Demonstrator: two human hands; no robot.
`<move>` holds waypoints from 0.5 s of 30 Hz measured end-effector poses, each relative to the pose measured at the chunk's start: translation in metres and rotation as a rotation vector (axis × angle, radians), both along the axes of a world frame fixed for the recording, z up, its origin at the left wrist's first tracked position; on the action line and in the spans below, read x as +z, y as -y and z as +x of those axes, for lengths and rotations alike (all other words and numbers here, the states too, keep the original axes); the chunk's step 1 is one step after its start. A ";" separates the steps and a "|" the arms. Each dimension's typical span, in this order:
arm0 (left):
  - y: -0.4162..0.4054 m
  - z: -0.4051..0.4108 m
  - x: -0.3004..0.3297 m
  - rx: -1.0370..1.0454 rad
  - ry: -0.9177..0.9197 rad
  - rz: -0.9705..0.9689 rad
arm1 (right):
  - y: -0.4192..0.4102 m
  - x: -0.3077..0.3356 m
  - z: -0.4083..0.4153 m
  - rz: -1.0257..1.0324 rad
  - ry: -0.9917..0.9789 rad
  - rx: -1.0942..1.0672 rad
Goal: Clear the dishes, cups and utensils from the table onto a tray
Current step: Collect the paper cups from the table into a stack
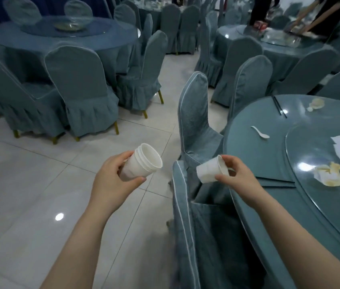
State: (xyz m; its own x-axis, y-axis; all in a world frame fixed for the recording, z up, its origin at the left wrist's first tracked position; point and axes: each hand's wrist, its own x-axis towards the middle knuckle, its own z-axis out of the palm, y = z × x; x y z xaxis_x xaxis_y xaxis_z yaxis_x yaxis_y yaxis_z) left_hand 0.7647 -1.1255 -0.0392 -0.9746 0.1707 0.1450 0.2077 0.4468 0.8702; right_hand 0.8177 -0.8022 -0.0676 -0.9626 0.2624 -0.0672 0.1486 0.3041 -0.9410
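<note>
The left hand (112, 180) is curled round a nested stack of white paper cups (142, 162), fingers behind and thumb under the front, with the open mouths tilted up and to the right. Just to its right, with a small gap between them, the right hand (235, 176) pinches a single white paper cup (212, 171) by the rim, thumb below and fingertips inside the mouth, so the cup lies on its side with its base pointing toward the stack. Both hands hang over the tiled floor (39, 184) and the back of a covered chair (185, 205), off the edge of the counter (248, 159), which lies to the right of the right hand. Beyond that hand on the counter lie a white spoon (260, 132), black chopsticks (279, 107) farther off, and crumpled stained napkins (330, 174) on the glass turntable (302, 142). A second chair (196, 113) stands between the hands and the counter's far rim.
</note>
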 end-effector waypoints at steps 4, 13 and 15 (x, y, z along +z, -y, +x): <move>0.057 -0.026 0.000 -0.060 -0.058 -0.085 | 0.093 0.034 -0.031 -0.153 -0.084 0.080; 0.129 -0.082 0.003 -0.147 -0.087 -0.259 | 0.225 0.055 -0.091 -0.141 -0.011 0.274; 0.134 -0.097 0.001 -0.165 -0.075 -0.268 | 0.237 0.054 -0.111 -0.098 0.025 0.327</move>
State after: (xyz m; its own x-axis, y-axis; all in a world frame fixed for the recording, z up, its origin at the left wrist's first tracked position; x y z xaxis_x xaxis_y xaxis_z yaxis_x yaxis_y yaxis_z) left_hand 0.6672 -1.2598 -0.0384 -0.9190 0.3669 0.1441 0.3553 0.6129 0.7058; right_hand 0.7071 -1.0392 -0.0136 -0.9925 -0.0686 -0.1016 0.0817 0.2476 -0.9654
